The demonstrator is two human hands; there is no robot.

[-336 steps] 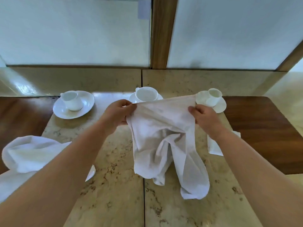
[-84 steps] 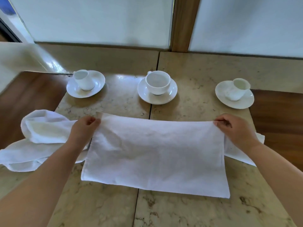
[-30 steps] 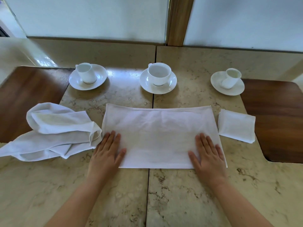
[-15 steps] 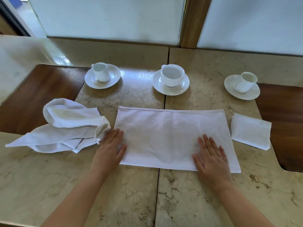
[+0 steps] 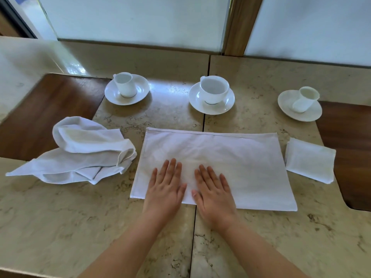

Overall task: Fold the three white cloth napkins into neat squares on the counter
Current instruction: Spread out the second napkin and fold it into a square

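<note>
- Head view, only one camera here: the marble counter [image 5: 60,227] fills most of the shot, with dark wood panels set in at 9 and 3 o'clock.
- Dead center is the half-folded napkin [image 5: 230,163], lying flat as a wide rectangle with its hemmed edge along the far side.
- Left hand [image 5: 165,190] is flat on the near-left part of that napkin, fingers straight and a bit spread, pointing to 12 o'clock. Palm down, gripping nothing, just pressing.
- Right hand [image 5: 213,193] is just beside it at 3 o'clock, same deal: flat, fingers out, pressing the cloth. The thumbs nearly meet.
- Both wrists hang over the napkin's near edge onto the bare counter.
- At 9 o'clock from the napkin sits the crumpled napkin [image 5: 80,153], a loose heap partly over the wood panel.
- At 3 o'clock, close to the flat one but not touching, is the folded napkin [image 5: 310,159], already a small square.
- Along the back at 11, 12 and 1 o'clock: left cup and saucer [image 5: 126,88], middle cup and saucer [image 5: 212,93], right cup and saucer [image 5: 301,102]. The right cup looks tilted.
</note>
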